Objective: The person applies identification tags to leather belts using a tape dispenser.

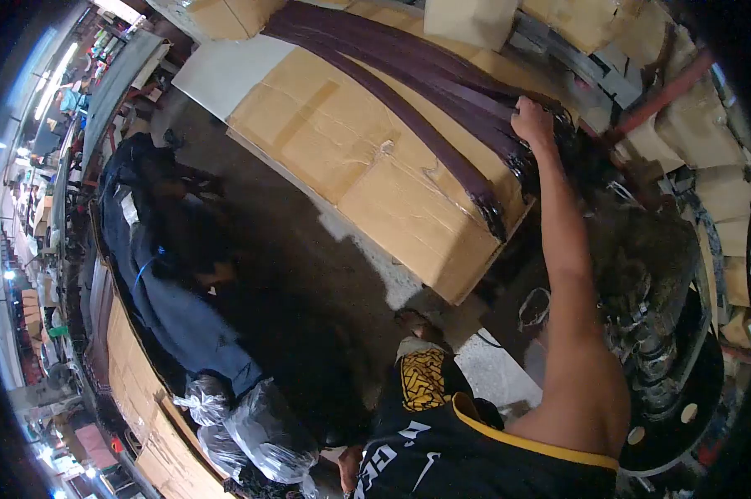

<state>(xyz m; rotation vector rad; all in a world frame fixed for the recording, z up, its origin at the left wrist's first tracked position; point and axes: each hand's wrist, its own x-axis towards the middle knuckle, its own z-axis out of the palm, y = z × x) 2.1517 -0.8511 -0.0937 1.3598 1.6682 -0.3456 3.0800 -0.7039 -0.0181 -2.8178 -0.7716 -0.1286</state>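
Fingers of the left hand [349, 471], low beside the body near the plastic bags [267, 432], are mostly hidden, so I cannot tell whether they are apart or together. Further right, a sheet of cardboard [309, 125] carries the bundle of dark purple strips [442, 87], laid lengthwise, with one loose strip [463, 166] fanned out on the near side. They look limp and smooth: probably light singly, heavier together, hard to tear but ready to slide over each other. Their glossy black ends [493, 218] may be tacky or slick, so the plain flat part just behind them seems the better hold. Right-hand fingers curl over the bundle there, the right hand [532, 125] touching it; how firmly they pinch, I cannot tell.
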